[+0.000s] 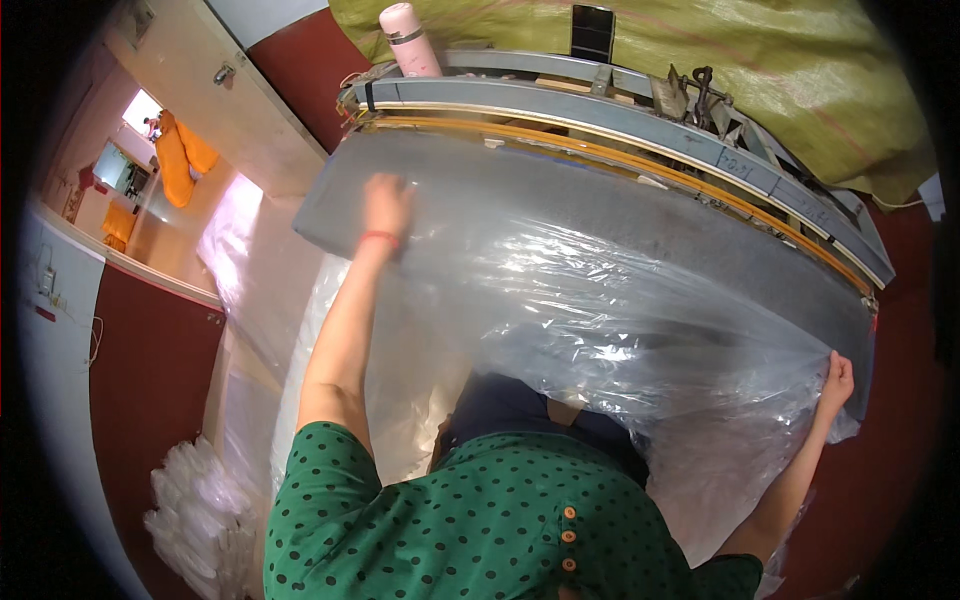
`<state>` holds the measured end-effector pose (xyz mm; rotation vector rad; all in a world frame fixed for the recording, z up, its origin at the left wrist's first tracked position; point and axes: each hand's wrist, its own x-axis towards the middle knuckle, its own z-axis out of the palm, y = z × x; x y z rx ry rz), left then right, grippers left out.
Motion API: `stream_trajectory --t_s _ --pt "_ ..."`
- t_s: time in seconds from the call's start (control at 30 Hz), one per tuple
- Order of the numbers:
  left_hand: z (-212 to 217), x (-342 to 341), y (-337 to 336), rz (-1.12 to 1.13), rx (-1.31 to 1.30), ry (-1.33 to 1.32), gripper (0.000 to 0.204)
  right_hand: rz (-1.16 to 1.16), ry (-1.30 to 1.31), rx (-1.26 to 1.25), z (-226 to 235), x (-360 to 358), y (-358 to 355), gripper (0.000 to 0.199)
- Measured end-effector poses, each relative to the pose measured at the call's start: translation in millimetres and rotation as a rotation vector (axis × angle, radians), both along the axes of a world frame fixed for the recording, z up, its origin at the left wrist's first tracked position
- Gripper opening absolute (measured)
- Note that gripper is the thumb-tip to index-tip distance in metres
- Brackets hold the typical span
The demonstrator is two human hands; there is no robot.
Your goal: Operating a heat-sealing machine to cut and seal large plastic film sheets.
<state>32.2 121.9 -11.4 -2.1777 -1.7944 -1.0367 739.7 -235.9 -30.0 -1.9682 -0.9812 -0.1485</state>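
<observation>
Your left hand (386,205) lies flat on the clear plastic sheet (560,300), fingers spread and palm down, pressing the film against the grey tabletop (700,235) near its far left corner; that grip is wide, a press rather than a pinch, and a red band sits on the wrist; your right hand (836,382) is at the near right edge of the tabletop, its grip closed on a gathered bunch of the same sheet, the film wrinkling toward the fingers; the sheet spreads across most of the tabletop between your two hands and drapes over the near edge toward your green dotted top; along the far side of the tabletop runs a long metal bar with a yellow strip (640,150); a pink bottle (408,38) stands upright behind its left end; a heap of clear plastic (195,510) lies on the floor to your lower left, well apart from both hands.
</observation>
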Motion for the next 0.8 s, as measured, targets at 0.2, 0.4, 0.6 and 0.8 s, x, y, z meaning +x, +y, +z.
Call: stream_trajectory --t_s 0.2,0.4,0.6,0.8 --pt "-4.2 21.2 20.8 -0.002 -0.133 -0.061 0.011 -0.063 0.033 0.104 -17.9 35.3 27.7 0.020" --pt "8.4 69.5 74.6 0.093 0.249 -0.639 0.020 -0.217 -0.054 0.386 -21.4 60.7 110.6 0.019" --pt "-19.3 57.6 139.3 0.105 0.174 -0.608 0.020 -0.109 0.064 0.358 -27.9 82.1 166.2 0.014" --pt "-19.0 63.4 134.2 0.079 0.117 -0.755 0.022 -0.124 0.190 0.483 -26.1 80.1 169.7 0.015"
